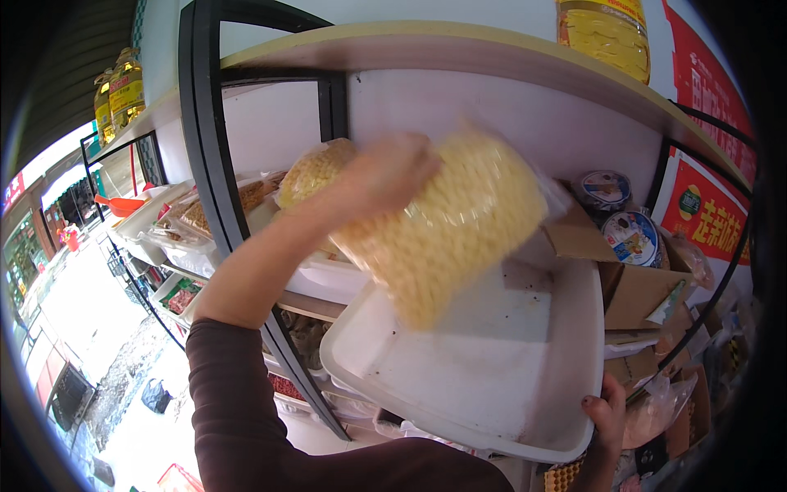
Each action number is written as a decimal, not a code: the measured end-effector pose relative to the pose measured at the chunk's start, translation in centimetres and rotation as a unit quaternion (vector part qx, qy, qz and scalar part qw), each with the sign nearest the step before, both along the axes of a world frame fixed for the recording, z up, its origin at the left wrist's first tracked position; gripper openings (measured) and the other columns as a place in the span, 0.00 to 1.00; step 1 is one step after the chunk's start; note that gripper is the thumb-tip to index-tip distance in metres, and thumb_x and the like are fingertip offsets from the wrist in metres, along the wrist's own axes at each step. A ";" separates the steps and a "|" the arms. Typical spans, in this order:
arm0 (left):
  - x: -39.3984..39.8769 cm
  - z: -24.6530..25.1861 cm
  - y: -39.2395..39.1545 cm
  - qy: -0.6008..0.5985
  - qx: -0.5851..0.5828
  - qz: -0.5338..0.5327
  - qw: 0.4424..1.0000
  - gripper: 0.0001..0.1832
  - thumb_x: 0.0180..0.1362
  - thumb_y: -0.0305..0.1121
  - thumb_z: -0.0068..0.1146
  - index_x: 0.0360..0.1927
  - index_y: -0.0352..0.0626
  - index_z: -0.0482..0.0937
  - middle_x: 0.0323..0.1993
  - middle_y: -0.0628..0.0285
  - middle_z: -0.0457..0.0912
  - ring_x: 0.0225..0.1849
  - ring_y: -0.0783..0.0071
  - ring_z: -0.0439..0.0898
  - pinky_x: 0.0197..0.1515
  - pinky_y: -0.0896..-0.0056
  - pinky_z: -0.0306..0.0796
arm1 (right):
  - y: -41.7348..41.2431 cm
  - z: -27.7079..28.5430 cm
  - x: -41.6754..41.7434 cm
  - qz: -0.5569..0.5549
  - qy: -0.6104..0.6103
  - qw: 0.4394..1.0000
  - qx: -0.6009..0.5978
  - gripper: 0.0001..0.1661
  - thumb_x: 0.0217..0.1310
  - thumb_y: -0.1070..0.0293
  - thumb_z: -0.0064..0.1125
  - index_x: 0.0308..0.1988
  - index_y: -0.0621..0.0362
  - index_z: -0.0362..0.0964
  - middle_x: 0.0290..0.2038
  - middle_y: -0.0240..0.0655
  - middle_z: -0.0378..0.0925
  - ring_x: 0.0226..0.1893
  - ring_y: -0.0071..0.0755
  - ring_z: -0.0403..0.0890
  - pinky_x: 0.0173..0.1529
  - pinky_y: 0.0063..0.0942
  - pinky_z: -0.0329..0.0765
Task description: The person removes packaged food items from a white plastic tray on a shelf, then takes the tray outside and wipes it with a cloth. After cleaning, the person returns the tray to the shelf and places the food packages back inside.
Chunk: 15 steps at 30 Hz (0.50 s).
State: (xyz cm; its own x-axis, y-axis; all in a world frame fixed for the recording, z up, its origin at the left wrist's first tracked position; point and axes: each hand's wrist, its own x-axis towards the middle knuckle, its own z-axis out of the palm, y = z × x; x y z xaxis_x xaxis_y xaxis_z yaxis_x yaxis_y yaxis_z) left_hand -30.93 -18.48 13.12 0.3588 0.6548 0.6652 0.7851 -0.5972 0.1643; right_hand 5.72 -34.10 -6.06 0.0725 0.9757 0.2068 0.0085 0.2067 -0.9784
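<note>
A clear plastic bag of pale yellow pellet-like food (455, 221) hangs from my left hand (399, 169), which grips its upper left edge; both are blurred. The bag is tilted over a white plastic tub (461, 363) with small dark specks on its bottom. My right hand (605, 409) holds the tub's rim at the lower right corner, the thumb on the rim. Behind my left forearm, another filled clear bag (320, 169) sits on the shelf.
A black metal shelf post (215, 135) stands left of the tub. An open cardboard box (645, 289) with round sealed packs (633, 237) is at right. Above runs a wooden shelf board (430, 46) bearing an oil bottle (602, 37). More tubs (147, 227) line the left.
</note>
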 end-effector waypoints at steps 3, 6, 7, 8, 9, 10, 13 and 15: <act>-3.1 3.6 -0.1 -0.121 0.010 0.055 0.991 0.16 0.57 0.38 0.51 0.33 0.30 0.75 0.28 0.44 0.76 0.29 0.53 0.75 0.36 0.64 0.69 | 0.1 0.0 -0.1 0.005 0.009 1.000 0.001 0.29 0.40 0.61 0.58 0.42 0.70 0.69 0.35 0.36 0.77 0.35 0.25 0.76 0.41 0.23 0.72; -6.6 5.5 2.0 -0.113 0.063 0.144 0.981 0.17 0.57 0.39 0.50 0.35 0.30 0.76 0.30 0.42 0.78 0.32 0.50 0.77 0.39 0.61 0.70 | 0.1 0.0 0.0 0.005 -0.005 1.000 0.001 0.28 0.40 0.61 0.58 0.42 0.70 0.69 0.34 0.36 0.77 0.35 0.25 0.76 0.41 0.23 0.72; -7.5 6.0 2.6 -0.088 0.092 0.191 0.973 0.17 0.58 0.39 0.49 0.35 0.30 0.76 0.31 0.41 0.79 0.34 0.49 0.78 0.40 0.60 0.70 | 0.2 0.0 0.1 0.005 -0.010 1.000 0.003 0.28 0.40 0.61 0.58 0.42 0.70 0.69 0.34 0.36 0.77 0.35 0.25 0.76 0.41 0.23 0.72; -8.4 6.3 3.3 -0.063 0.120 0.238 0.962 0.18 0.58 0.39 0.49 0.36 0.30 0.77 0.33 0.40 0.79 0.36 0.48 0.79 0.42 0.58 0.70 | 0.1 0.1 0.0 0.006 -0.008 1.000 0.004 0.28 0.40 0.61 0.58 0.42 0.70 0.69 0.34 0.36 0.77 0.35 0.25 0.76 0.41 0.23 0.72; -9.8 6.2 3.9 -0.039 0.133 0.276 0.951 0.17 0.58 0.38 0.49 0.36 0.30 0.77 0.34 0.40 0.79 0.38 0.47 0.79 0.43 0.58 0.70 | 0.2 0.2 -0.2 0.011 -0.004 1.000 0.006 0.29 0.40 0.61 0.58 0.42 0.70 0.69 0.34 0.36 0.77 0.35 0.25 0.76 0.41 0.23 0.71; -11.0 5.9 5.1 -0.018 0.145 0.309 0.940 0.17 0.58 0.38 0.48 0.37 0.31 0.77 0.36 0.39 0.79 0.40 0.47 0.79 0.45 0.57 0.70 | 0.1 0.3 -0.3 0.011 -0.001 1.000 0.008 0.29 0.40 0.61 0.58 0.42 0.70 0.69 0.34 0.36 0.77 0.35 0.25 0.76 0.42 0.23 0.71; -14.2 5.7 7.0 -0.063 0.121 0.403 0.905 0.16 0.56 0.36 0.51 0.41 0.34 0.79 0.42 0.43 0.79 0.47 0.50 0.79 0.50 0.57 0.71 | 0.2 -0.1 0.0 0.004 -0.005 1.000 0.013 0.29 0.40 0.61 0.58 0.42 0.70 0.69 0.35 0.36 0.77 0.35 0.25 0.76 0.41 0.23 0.71; -15.4 5.8 7.3 -0.086 0.064 0.459 0.882 0.17 0.54 0.36 0.53 0.44 0.37 0.80 0.46 0.46 0.79 0.50 0.53 0.78 0.52 0.58 0.71 | 0.2 0.3 0.0 0.009 -0.007 1.000 0.007 0.30 0.40 0.60 0.58 0.43 0.70 0.69 0.35 0.36 0.77 0.36 0.25 0.76 0.42 0.23 0.71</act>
State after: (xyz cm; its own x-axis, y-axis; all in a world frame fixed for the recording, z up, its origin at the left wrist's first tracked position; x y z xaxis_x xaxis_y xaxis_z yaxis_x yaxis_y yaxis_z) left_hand -46.35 -11.21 18.94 -0.3968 0.5316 0.7483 0.9174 0.2556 0.3050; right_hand 5.68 -33.90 -5.80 0.0520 0.9737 0.2217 0.0193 0.2210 -0.9751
